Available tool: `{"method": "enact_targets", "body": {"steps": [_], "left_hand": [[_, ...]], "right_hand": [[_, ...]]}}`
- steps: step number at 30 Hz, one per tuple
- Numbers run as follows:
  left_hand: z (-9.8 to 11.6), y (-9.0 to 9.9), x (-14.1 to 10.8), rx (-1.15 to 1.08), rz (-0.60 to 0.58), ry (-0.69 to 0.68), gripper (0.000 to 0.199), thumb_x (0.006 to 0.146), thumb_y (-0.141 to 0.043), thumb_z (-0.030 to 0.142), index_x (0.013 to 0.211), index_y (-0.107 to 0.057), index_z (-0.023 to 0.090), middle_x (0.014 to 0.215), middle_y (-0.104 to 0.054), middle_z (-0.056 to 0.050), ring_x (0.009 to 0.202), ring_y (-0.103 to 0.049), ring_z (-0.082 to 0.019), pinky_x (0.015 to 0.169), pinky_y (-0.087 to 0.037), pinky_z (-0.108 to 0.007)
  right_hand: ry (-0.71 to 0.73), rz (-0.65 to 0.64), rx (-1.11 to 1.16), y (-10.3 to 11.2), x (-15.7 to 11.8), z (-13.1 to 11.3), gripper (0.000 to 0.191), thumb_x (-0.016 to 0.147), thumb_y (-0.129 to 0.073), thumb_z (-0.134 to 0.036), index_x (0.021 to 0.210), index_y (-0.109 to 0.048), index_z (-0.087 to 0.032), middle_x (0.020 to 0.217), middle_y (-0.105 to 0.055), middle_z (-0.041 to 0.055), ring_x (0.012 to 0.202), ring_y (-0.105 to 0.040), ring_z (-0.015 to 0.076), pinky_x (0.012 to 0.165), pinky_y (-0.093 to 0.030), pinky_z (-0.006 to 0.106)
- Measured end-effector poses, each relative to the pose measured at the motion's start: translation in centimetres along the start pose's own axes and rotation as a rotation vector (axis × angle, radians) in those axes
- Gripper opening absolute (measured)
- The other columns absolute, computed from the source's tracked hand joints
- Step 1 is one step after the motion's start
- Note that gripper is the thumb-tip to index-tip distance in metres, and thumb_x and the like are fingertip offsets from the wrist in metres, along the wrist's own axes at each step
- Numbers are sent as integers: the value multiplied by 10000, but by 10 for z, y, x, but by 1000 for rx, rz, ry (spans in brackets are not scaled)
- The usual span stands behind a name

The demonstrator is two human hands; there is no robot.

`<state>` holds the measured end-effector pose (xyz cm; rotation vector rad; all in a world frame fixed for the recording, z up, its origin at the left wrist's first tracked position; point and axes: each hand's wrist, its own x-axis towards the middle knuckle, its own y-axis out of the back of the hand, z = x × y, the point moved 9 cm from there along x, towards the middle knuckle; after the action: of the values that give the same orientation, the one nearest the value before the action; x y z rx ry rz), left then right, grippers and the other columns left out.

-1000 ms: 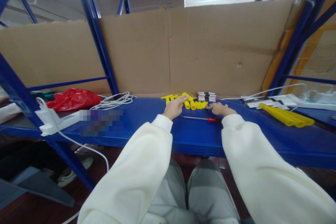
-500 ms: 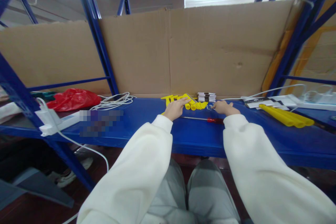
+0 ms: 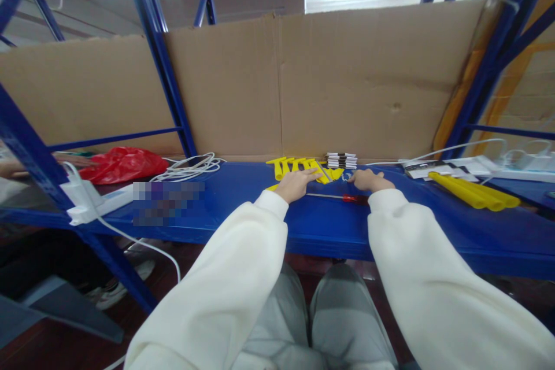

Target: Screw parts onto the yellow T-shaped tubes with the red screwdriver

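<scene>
Fingers outstretched, my left hand [image 3: 298,184] lies palm down at the near edge of a row of yellow tube-shaped pieces [image 3: 299,165]. Its fingertips reach a slanted yellow piece [image 3: 321,172] among them. My right hand [image 3: 369,180] has curled fingers, with the tips down beside a small cluster of shiny bits [image 3: 346,176]. Whether a bit is between those fingers is too small to make out. A screwdriver with a red handle [image 3: 350,199] lies on the blue shelf [image 3: 243,196] in front of both hands, its shaft pointing left.
Behind the yellow pieces is a stack of white-and-dark strips [image 3: 341,161]. Long yellow tubes [image 3: 472,191] lie at the right. White cables [image 3: 195,166], a red plastic bag [image 3: 125,165] and a power strip [image 3: 102,202] are at the left. Another person's hand [image 3: 71,160] shows beyond the post.
My left hand has shifted slightly to the right, uncovering more of the yellow row. My right hand has barely moved. At the far left another person's hand has come into view by the red bag.
</scene>
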<state>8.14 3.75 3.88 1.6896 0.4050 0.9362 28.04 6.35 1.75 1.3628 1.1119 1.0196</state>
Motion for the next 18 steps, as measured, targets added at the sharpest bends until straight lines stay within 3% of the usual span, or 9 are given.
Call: {"method": "enact_targets", "body": {"steps": [9, 13, 16, 18], "left_hand": [[0, -2, 1, -69, 24, -15, 663, 884, -463, 36, 1425, -560, 406, 1534, -504, 12, 1302, -582, -253, 1093, -454, -487], [3, -2, 1, -35, 26, -33, 638, 885, -457, 21, 1412, -587, 356, 1532, -507, -14, 1274, -605, -247, 1081, -466, -455], [5, -2, 1, -14, 24, -48, 643, 879, -449, 6, 1417, -586, 331, 1525, -514, -26, 1263, -615, -247, 1071, -474, -445], [6, -2, 1, -13, 24, -58, 646, 882, -443, 5, 1424, -578, 331, 1526, -513, -25, 1264, -616, -242, 1075, -472, -441]], "right_hand": [[63, 25, 5, -8, 10, -2, 469, 928, -463, -278, 1352, -661, -320, 1486, -544, 139, 1418, -395, 415, 1105, -222, 753], [67, 41, 8, -5, 11, -3, 488, 901, -462, -234, 1331, -679, -313, 1441, -588, 132, 1393, -425, 401, 1101, -234, 746], [72, 110, 53, 5, 10, -7, 456, 881, -496, -234, 1277, -714, -294, 1392, -633, 107, 1350, -478, 370, 1101, -317, 661], [128, 191, 131, 14, 8, -17, 409, 888, -503, -248, 1216, -746, -265, 1324, -681, 93, 1275, -556, 330, 1072, -407, 542]]}}
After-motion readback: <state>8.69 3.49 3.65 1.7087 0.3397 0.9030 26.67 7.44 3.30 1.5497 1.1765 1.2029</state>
